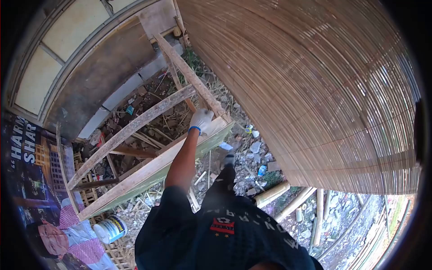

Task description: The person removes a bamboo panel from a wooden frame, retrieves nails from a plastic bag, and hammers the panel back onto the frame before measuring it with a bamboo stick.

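Note:
My left hand [201, 120], in a pale glove with a blue cuff, is closed at the right end of a wooden frame, by its front beam [155, 168]. Its fingers are turned down and away, so what they hold cannot be made out. A rough middle bar [130, 130] and a right-hand bar [191, 78] of the frame meet just beyond the hand. Greenish material covers the near side of the front beam. My right hand does not show.
A large slatted bamboo screen [306, 90] stands on the right. Rubble and bamboo poles [294, 204] lie on the ground. At the lower left are a white bucket [113, 228], cloths [85, 245] and a printed banner [27, 157].

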`<act>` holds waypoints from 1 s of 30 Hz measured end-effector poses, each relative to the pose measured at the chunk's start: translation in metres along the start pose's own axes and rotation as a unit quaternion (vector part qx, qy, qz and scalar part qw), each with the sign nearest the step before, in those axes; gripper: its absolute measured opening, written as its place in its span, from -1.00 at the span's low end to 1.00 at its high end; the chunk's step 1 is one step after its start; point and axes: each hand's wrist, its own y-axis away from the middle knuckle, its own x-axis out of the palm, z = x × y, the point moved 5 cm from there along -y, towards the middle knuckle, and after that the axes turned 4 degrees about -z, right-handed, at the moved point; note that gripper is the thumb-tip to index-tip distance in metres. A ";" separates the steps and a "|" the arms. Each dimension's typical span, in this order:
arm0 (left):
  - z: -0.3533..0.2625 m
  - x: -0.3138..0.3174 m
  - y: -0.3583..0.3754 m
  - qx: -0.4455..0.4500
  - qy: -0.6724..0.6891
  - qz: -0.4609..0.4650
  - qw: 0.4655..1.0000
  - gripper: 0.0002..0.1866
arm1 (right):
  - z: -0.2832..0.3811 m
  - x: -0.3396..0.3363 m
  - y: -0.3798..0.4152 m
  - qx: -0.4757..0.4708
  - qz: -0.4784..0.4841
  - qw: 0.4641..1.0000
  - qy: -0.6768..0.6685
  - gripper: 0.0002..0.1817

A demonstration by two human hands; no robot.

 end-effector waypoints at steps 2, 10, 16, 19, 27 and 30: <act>0.017 -0.026 -0.001 0.016 0.036 -0.021 0.999 -0.56 | -0.014 0.006 0.010 0.079 0.064 0.992 -0.077 -0.68; 0.096 -0.381 0.141 0.184 0.581 -0.490 0.623 -0.78 | -0.033 -0.081 -0.086 0.080 0.039 0.991 -0.094 -0.67; 0.176 -0.285 0.112 -0.160 -0.307 -0.319 0.882 -0.54 | 0.038 -0.286 -0.252 -0.152 -0.298 0.941 -0.050 -0.75; 0.119 -0.164 0.101 -0.172 -0.144 -0.225 0.948 -0.53 | 0.137 -0.420 -0.275 -0.094 -0.217 0.862 -0.448 -0.57; -0.015 -0.038 0.117 -0.082 -0.147 -0.220 0.961 -0.75 | 0.278 -0.456 -0.299 -0.404 -0.197 0.878 -0.166 -0.44; -0.017 -0.037 0.121 -0.070 -0.096 -0.306 0.945 -0.88 | 0.292 -0.437 -0.296 -0.310 0.008 0.933 -0.185 -0.48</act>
